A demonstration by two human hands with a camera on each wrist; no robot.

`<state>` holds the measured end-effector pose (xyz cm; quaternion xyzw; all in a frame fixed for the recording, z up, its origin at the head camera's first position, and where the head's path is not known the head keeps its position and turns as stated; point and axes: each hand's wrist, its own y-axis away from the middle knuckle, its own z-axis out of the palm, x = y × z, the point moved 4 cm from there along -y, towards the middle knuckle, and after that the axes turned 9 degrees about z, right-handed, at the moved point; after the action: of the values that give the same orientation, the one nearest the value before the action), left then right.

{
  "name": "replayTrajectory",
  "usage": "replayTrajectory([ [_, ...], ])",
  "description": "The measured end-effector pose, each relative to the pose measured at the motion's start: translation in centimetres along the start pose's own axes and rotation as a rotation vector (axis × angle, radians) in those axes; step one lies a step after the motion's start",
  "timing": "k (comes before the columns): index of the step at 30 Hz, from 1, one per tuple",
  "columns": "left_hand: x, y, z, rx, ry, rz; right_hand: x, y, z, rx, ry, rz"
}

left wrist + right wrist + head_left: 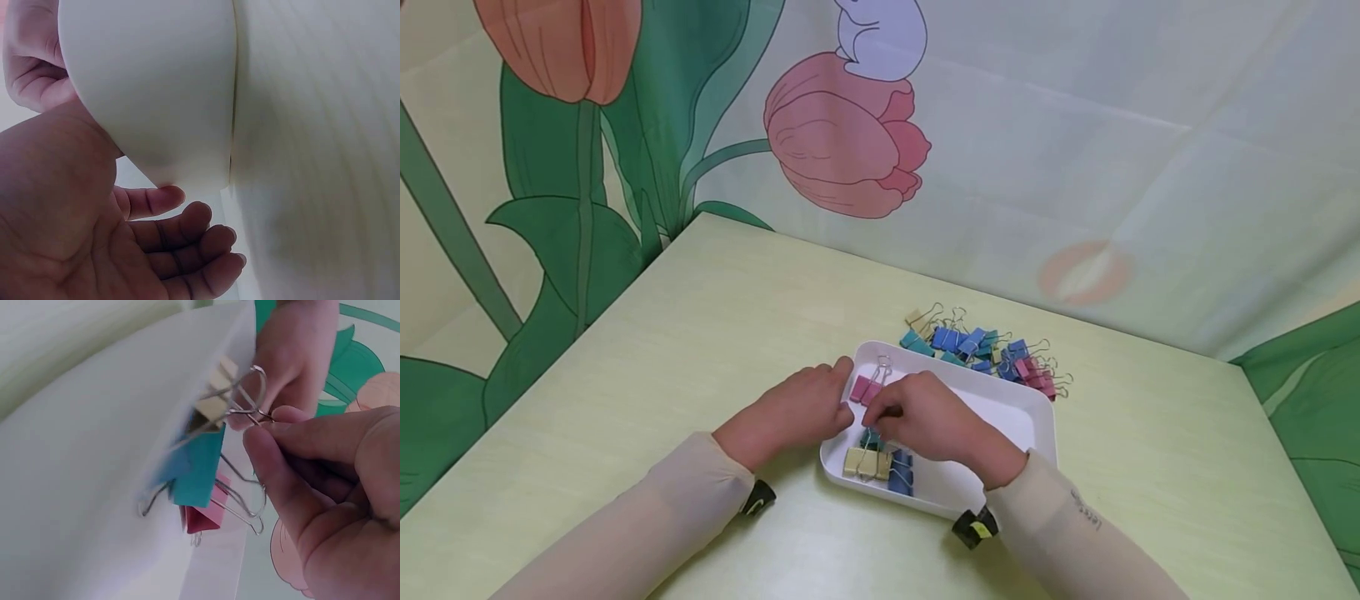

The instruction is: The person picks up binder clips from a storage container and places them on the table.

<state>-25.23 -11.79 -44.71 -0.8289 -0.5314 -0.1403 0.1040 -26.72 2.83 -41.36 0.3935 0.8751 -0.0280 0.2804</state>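
Observation:
Beside the left end of a white tray (992, 387) is my left hand (801, 408), its thumb over the rim and its fingers along the outer wall (156, 94). My right hand (925, 417) reaches over the tray; its thumb and forefinger pinch a binder clip's wire handle (265, 419). I cannot tell which clip that handle belongs to. Just below the fingertips lie a teal binder clip (200, 469) and a yellow binder clip (859, 462). A dark blue binder clip (901, 473) sits beside the yellow one, and a pink binder clip (863, 388) lies toward the tray's far left corner.
A heap of blue, teal, yellow and pink binder clips (973, 342) lies on the pale table (737, 292) behind the tray's far wall. A printed floral curtain (1000, 167) hangs beyond the table. Each wrist wears a small black camera (976, 527).

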Motion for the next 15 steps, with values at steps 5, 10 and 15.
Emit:
replayTrajectory([
  [5, 0.0, 0.0, 0.0, 0.006, -0.004, 0.013, 0.6, 0.1, -1.0, 0.036, -0.085, 0.013],
  [10, 0.1, 0.0, 0.0, 0.02, -0.015, 0.026, 1.3, 0.1, -1.8, 0.055, -0.156, 0.03],
  [15, 0.1, 0.0, 0.0, 0.012, -0.015, 0.02, 1.8, 0.3, -2.3, 0.072, -0.227, 0.04],
])
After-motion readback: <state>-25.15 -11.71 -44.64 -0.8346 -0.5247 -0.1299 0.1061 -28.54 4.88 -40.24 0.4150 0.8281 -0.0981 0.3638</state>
